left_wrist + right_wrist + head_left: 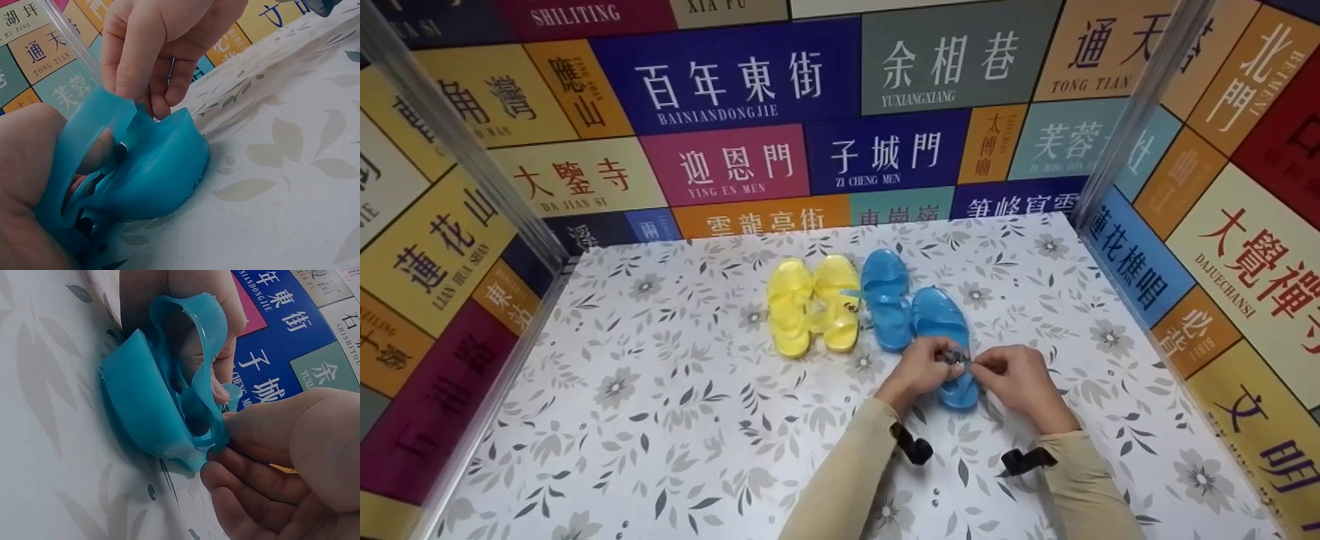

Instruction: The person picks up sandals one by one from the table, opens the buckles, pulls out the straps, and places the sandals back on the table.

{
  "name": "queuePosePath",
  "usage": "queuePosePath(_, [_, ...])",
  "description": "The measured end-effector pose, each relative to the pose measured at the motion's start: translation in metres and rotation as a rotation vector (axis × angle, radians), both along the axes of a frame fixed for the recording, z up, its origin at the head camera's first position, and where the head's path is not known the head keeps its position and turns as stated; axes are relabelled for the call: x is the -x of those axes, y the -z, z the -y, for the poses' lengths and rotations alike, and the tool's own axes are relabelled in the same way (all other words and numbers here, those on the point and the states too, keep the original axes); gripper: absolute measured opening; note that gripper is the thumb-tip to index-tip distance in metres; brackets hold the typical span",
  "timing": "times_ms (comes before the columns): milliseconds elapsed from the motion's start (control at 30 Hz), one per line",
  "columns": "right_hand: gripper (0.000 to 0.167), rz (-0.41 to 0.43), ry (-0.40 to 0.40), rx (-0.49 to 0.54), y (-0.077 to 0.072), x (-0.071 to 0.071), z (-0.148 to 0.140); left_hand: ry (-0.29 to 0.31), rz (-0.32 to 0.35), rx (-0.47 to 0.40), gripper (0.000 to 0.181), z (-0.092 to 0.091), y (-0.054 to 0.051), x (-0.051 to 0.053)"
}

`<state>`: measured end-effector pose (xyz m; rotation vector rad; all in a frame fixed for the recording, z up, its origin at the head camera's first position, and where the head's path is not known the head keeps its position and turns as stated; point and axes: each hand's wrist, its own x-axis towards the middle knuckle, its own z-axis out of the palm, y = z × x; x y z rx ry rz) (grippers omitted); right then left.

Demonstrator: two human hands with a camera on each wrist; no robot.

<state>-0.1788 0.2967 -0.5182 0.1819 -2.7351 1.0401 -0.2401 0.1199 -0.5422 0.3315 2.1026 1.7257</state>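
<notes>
A translucent blue sandal (pixel 939 310) lies on the patterned cloth, toe pointing away. My left hand (pixel 919 367) grips its strap, thumb and fingers around the band beside the heel. In the right wrist view the strap (pixel 216 332) loops up above the heel cup (pixel 135 394), and a small metallic bit shows by the left thumb. From the right side, my right hand (pixel 1020 376) pinches the strap's end between thumb and index finger, close to the left fingertips. In the left wrist view the sandal's heel (pixel 169 169) sits between both hands; the fastening itself is mostly hidden.
The other blue sandal (pixel 885 285) stands just left, its strap end sticking out leftward. Beside it are two yellow sandals, one left (pixel 790 300) and one right (pixel 835 281). Walls printed with street names (pixel 735 82) enclose the white leaf-patterned table (pixel 660 450).
</notes>
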Motion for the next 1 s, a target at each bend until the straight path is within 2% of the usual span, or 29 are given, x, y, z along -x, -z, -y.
queuePosePath(133, [0.004,-0.015,-0.006,0.002,0.0004,0.0025,0.0022,0.003,-0.011,0.028,0.015,0.0002,-0.0008,0.0009])
queuePosePath(367, [0.005,-0.064,-0.003,-0.026,0.0007,0.005,0.0051,0.024,-0.094,0.063,0.01,-0.0002,-0.0004,0.0012])
queuePosePath(667, [0.005,-0.08,0.004,-0.032,0.0041,0.0041,0.0061,0.007,-0.083,0.104,0.008,-0.0023,0.0008,0.0009])
queuePosePath(1000, [0.003,-0.058,-0.02,-0.026,0.0032,0.0035,0.004,0.006,-0.071,0.055,0.009,-0.0013,0.0015,-0.0007])
